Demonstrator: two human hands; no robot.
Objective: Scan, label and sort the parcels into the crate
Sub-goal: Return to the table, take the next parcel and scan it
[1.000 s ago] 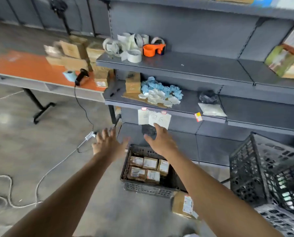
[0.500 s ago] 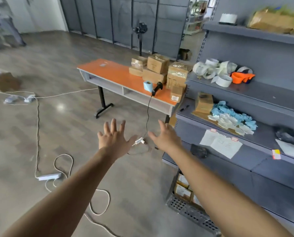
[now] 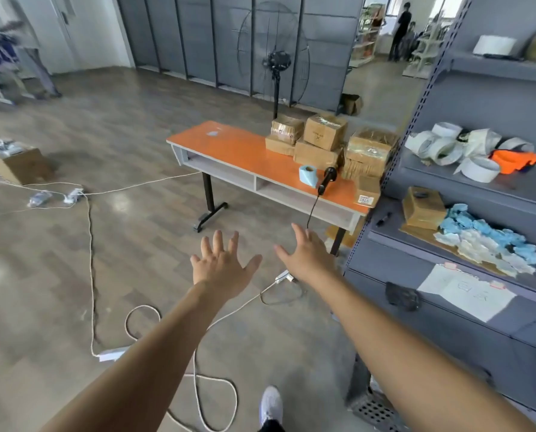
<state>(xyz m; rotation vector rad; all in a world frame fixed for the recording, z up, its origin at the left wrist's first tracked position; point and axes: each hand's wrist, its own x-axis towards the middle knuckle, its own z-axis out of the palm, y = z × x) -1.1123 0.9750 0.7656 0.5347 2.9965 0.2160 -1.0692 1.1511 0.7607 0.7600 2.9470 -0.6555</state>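
Head view, looking across the floor toward the tabletop. My left hand and right hand are both stretched forward at arm's length, backs up, fingers straight and spread wide, holding nothing and touching nothing. The parcels, brown cardboard boxes in a loose stack, lie well beyond both hands on the right end of the orange tabletop, above and slightly right of the right hand. One small parcel with a white label stands at the tabletop's near right corner, beside the shelf upright. Just in front of the stack stand a blue label roll and a black scanner, whose cable hangs off the tabletop edge toward the floor. The crate shows only as a dark perforated corner at the lower edge, under my right forearm and well behind both hands. To the right, grey shelves carry tape rolls, an orange dispenser, and blue and white wads. White cables loop across the floor below my left arm.
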